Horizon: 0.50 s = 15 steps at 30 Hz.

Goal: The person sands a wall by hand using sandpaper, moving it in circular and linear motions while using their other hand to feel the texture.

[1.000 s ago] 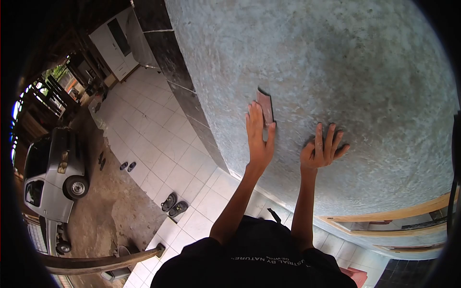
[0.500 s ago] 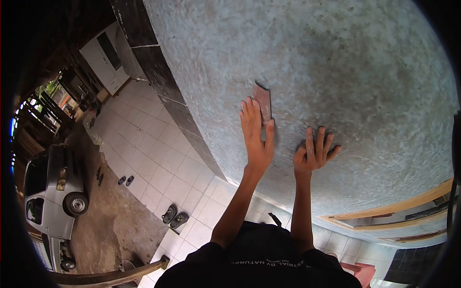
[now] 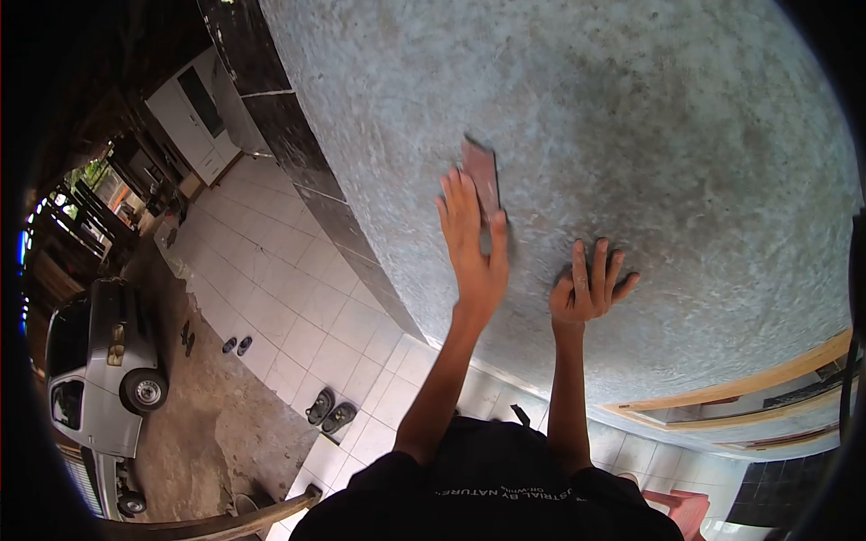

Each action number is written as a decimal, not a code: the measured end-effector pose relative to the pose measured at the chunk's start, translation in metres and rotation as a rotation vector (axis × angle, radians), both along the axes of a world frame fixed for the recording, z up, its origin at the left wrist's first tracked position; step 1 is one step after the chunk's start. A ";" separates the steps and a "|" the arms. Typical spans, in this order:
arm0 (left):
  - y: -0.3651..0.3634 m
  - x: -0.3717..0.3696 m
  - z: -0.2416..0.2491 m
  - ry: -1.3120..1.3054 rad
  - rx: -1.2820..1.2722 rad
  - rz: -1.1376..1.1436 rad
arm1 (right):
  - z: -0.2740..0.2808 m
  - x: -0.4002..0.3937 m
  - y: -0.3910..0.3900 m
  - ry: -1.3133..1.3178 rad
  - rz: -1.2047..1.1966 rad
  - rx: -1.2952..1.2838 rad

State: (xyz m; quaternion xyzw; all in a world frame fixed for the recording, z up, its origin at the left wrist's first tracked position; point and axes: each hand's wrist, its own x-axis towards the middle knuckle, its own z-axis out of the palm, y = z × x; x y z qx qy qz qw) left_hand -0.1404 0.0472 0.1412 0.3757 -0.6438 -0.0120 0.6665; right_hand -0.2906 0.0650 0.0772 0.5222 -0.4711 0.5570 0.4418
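Shifted up the grey plastered wall (image 3: 631, 135) since a second ago: left hand (image 3: 471, 248), fingers flat and together, pressing a reddish-brown sanding pad (image 3: 481, 176) against the plaster. Right hand (image 3: 588, 288) splayed open on the wall beside it, holding nothing (bracing only). Best kept flat, pressure even, strokes overlapping.

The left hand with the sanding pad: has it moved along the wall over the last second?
Yes. The left hand has slid the sanding pad upward, farther from the right hand braced against the wall.
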 end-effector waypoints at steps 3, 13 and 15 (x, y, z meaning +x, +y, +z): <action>-0.006 0.005 0.027 0.003 -0.031 0.007 | 0.000 0.002 0.001 -0.010 0.001 -0.002; 0.003 -0.013 -0.002 0.059 0.006 -0.013 | -0.002 0.000 0.001 -0.018 0.007 0.016; -0.005 -0.001 0.028 0.056 -0.017 -0.002 | -0.001 0.001 0.002 -0.014 0.002 0.016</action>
